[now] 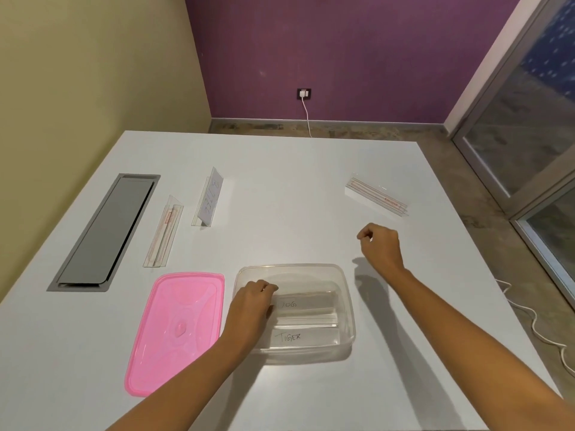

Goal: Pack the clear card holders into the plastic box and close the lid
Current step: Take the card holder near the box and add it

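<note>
A clear plastic box [348, 306] stands on the white table near me. Inside lie two clear card holders, one with a "DOG" card [306, 303] and one with a "TIGER" card [305, 336]. My left hand [250, 307] reaches over the box's left wall, fingers resting on the left end of the DOG holder. My right hand [381, 245] hovers above the table to the right of the box, fingers curled, empty. The pink lid [177, 331] lies flat to the left of the box. Three more clear holders sit on the table: one far left [163, 233], one standing with a card [209, 199], one far right [378, 199].
A grey recessed cable hatch [104, 233] is set into the table at the left. A white cable [535, 321] trails on the floor past the table's right edge. A glass door stands at the right.
</note>
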### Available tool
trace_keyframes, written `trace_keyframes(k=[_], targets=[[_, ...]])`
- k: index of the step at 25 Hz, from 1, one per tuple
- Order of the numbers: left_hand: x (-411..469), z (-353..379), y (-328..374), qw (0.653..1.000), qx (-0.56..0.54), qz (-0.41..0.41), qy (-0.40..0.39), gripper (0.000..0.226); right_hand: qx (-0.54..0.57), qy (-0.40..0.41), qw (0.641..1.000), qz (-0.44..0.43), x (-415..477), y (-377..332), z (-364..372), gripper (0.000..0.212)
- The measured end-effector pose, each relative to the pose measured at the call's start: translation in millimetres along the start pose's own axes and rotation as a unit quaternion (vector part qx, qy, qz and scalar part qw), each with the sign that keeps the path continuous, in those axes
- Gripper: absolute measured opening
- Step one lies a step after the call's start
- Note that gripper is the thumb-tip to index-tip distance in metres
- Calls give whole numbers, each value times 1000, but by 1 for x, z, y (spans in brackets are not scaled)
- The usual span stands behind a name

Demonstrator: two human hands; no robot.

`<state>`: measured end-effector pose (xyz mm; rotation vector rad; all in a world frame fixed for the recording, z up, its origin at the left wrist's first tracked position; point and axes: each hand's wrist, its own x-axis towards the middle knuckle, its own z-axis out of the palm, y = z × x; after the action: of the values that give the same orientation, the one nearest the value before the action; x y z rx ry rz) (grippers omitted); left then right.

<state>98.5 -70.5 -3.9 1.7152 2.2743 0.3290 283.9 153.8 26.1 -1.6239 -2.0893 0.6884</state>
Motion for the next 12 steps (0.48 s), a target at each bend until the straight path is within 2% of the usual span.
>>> trace_keyframes(k=[4, 9, 12], targets=[[17, 1, -9, 999, 2, -14, -53, 43, -62, -1, 997, 48, 57, 20, 1, 30], [37, -2, -18, 992, -36, -5, -121, 43, -160, -49, 985, 36, 115, 36, 6, 37], [43, -1, -22, 990, -59, -9, -126, 41, -188, -61, 980, 23, 147, 46, 10, 44]])
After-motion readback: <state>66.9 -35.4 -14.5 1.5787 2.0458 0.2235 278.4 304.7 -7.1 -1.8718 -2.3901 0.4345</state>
